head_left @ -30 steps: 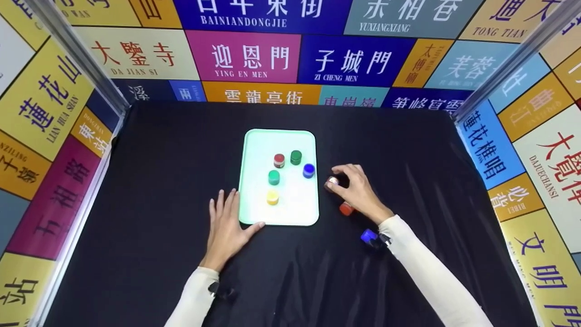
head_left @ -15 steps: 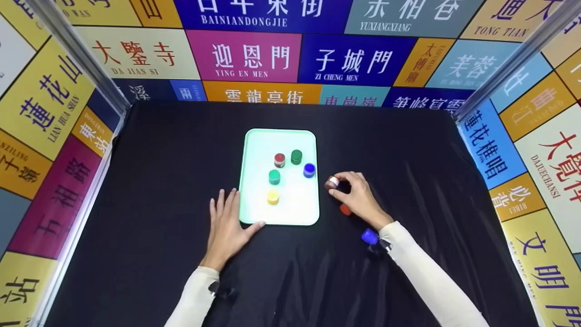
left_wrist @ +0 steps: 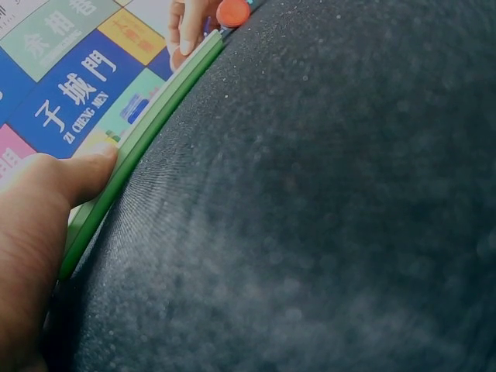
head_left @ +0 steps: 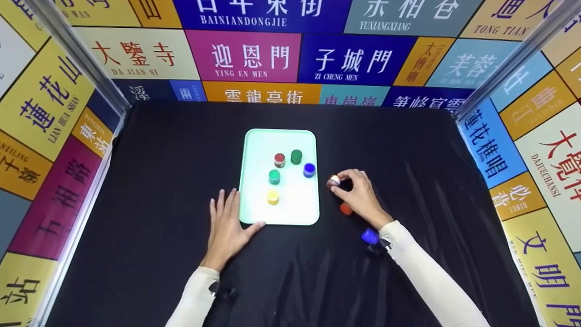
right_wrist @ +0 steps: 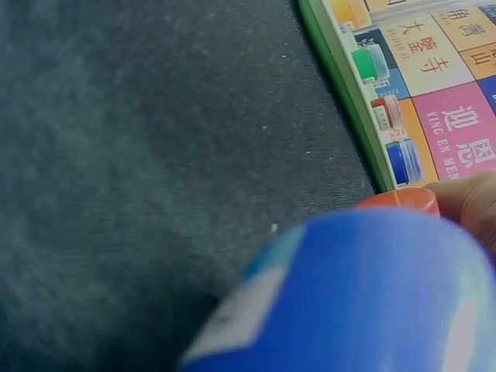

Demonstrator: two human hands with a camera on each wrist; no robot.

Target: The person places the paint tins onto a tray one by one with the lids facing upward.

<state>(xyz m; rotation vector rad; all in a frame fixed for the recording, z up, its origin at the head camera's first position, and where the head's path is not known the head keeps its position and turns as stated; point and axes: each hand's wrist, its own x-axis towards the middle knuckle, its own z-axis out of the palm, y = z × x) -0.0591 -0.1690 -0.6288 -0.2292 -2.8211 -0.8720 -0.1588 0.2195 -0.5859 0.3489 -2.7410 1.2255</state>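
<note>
A pale green tray [head_left: 299, 215] lies on the black cloth in the head view. My left hand [head_left: 225, 231] rests at its lower left corner, fingers straight along the side and thumb by the front edge; the thumb [left_wrist: 89, 172] touches the rim in the left wrist view. To the right of the tray, my right hand [head_left: 361, 195] pinches a small brownish-red paint jar [head_left: 332, 182] between thumb and fingers. On the tray stand a red jar [head_left: 279, 160], a dark green jar [head_left: 296, 156], a lighter green jar [head_left: 274, 176], a blue jar [head_left: 309, 170] and a yellow jar [head_left: 273, 197].
An orange-red jar [head_left: 346, 208] sits below the right hand, partly hidden by it. Another blue jar [head_left: 370, 235] is by the right wrist and looms large in the right wrist view. Sign-covered panels [head_left: 254, 56] stand around the cloth [head_left: 172, 150].
The right hand's fingers have closed around the brownish-red jar, which has shifted only slightly. The left hand and the jars on the tray stay in place.
</note>
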